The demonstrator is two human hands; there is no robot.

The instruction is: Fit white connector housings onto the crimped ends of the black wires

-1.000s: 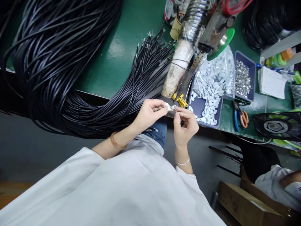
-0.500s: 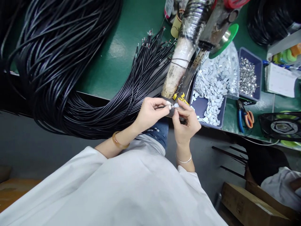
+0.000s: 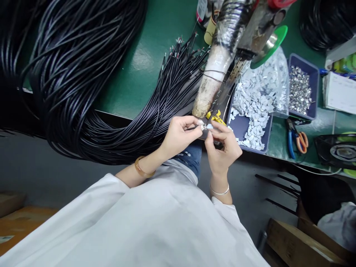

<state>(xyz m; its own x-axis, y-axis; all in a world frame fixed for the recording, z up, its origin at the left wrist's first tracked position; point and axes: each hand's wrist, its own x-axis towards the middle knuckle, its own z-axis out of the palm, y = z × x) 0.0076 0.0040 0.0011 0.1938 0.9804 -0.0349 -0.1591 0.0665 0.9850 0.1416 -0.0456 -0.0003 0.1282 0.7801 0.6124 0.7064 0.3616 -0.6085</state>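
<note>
At the green table's edge, both hands' fingers pinch small parts.

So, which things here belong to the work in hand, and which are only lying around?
Seemingly in the work:
black cable in the left hand
cable bundle
white pieces in the tray

Seemingly just lying about:
pliers
paper pad
black fan

"Any lettering we can read out there?"
"None! Faint marks on the paper pad, too blurred to read."
"And the cardboard box?"
"A dim printed mark on its side, just as illegible, folks!"
</note>
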